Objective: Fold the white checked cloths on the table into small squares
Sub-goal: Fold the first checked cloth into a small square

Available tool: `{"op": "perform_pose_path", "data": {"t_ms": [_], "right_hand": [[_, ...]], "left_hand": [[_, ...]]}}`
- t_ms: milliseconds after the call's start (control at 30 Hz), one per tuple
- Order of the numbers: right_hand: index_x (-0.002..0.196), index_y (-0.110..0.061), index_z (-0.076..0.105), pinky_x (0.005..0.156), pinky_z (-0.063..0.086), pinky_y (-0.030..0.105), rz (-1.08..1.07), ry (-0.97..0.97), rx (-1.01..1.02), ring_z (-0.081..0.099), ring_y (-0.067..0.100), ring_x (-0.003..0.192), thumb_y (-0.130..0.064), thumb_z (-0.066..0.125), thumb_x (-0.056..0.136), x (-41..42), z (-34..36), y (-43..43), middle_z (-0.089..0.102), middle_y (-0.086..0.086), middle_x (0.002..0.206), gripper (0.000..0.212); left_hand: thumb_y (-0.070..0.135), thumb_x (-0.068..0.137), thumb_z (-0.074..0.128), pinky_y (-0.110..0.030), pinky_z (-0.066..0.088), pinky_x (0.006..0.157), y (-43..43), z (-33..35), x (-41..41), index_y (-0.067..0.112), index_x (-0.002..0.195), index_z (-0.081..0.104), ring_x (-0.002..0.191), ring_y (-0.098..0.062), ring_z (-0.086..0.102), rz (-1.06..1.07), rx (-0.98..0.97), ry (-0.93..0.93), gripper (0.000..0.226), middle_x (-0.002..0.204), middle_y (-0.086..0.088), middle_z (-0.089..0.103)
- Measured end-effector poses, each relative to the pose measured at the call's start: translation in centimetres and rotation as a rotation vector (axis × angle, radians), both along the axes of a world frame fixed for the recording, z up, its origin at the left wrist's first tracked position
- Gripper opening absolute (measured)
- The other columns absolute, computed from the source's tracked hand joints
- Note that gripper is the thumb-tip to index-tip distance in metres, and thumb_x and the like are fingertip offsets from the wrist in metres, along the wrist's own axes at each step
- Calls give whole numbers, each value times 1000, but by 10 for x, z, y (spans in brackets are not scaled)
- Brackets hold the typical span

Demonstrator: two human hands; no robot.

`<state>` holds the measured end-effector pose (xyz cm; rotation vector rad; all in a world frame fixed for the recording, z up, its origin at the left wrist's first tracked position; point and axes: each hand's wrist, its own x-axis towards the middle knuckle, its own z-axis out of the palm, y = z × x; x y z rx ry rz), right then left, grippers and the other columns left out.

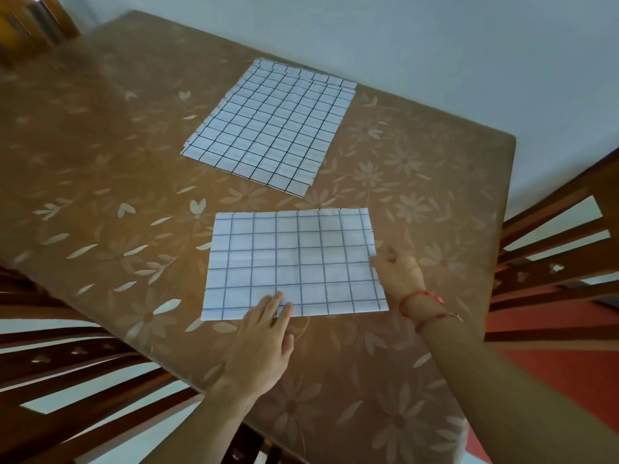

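Note:
A white checked cloth (294, 262) lies flat on the table in front of me, folded into a rectangle. My left hand (264, 343) rests flat with straight fingers on its near edge. My right hand (398, 272) is at the cloth's right edge, fingers curled at the edge; whether it pinches the fabric I cannot tell. A stack of several more white checked cloths (271, 125) lies flat farther back on the table.
The table (100, 179) is covered with a brown flower-patterned sheet. Wooden chairs stand at the left (67, 363), right (552, 262) and far left corner (30, 25). A pale wall runs behind the table. Red floor shows at the right.

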<state>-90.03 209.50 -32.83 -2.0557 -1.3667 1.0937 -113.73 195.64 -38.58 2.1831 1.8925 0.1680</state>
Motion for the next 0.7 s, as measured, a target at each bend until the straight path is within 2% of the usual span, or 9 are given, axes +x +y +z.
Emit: {"op": "perform_pose_path", "data": {"t_ms": [133, 267, 367, 433, 500, 567, 600, 700], "right_hand": [[84, -4, 61, 61, 39, 28, -38, -11, -58, 52, 21, 69, -22, 58, 81, -6, 0, 23, 57, 5, 74, 19], [62, -12, 54, 57, 43, 35, -149, 117, -104, 49, 24, 57, -36, 61, 66, -12, -4, 32, 50, 7, 58, 25], [54, -12, 48, 48, 38, 30, -182, 179, -170, 44, 23, 47, -37, 68, 74, -16, -3, 37, 47, 7, 51, 38], [54, -10, 48, 47, 37, 28, -164, 153, -188, 43, 21, 45, -43, 71, 76, -17, -4, 41, 47, 6, 51, 46], [60, -10, 58, 56, 50, 31, -151, 149, -168, 56, 24, 57, -43, 75, 73, -17, -4, 41, 59, 8, 62, 40], [68, -6, 68, 75, 58, 42, -178, 172, -126, 67, 30, 75, -40, 79, 68, -16, -9, 40, 71, 12, 79, 36], [67, -4, 67, 78, 58, 44, -176, 152, -115, 67, 31, 73, -40, 79, 66, -15, -10, 39, 70, 12, 77, 38], [59, -6, 60, 72, 55, 41, -146, 98, -80, 59, 29, 67, -36, 79, 70, -15, -6, 35, 59, 14, 65, 37]], "left_hand": [[34, 92, 61, -42, 46, 104, -2, -2, -1, 20, 143, 46, 140, -24, 37, 8, 15, -6, 55, 153, -4, 39], [38, 95, 51, -41, 39, 110, -4, -3, -2, 23, 148, 38, 146, -21, 25, 9, -12, -21, 56, 159, 0, 27], [40, 98, 45, -41, 34, 114, -5, -5, -3, 25, 150, 32, 148, -18, 17, 4, -25, -23, 56, 162, 3, 19], [40, 98, 44, -41, 33, 115, -4, -5, -3, 26, 151, 31, 148, -17, 15, 14, -28, -27, 56, 162, 3, 18], [41, 98, 43, -41, 32, 115, -4, -5, -2, 27, 151, 29, 149, -17, 13, 16, -33, -29, 56, 162, 3, 16], [41, 99, 42, -42, 30, 116, -5, -7, -3, 27, 152, 27, 149, -16, 11, 16, -31, -26, 57, 162, 4, 15], [41, 99, 43, -42, 30, 116, -5, -8, -3, 27, 152, 27, 149, -16, 12, 16, -29, -25, 57, 162, 4, 15], [42, 98, 42, -42, 29, 117, -4, -8, -4, 27, 152, 27, 149, -17, 14, 14, -31, -23, 58, 162, 3, 16]]}}
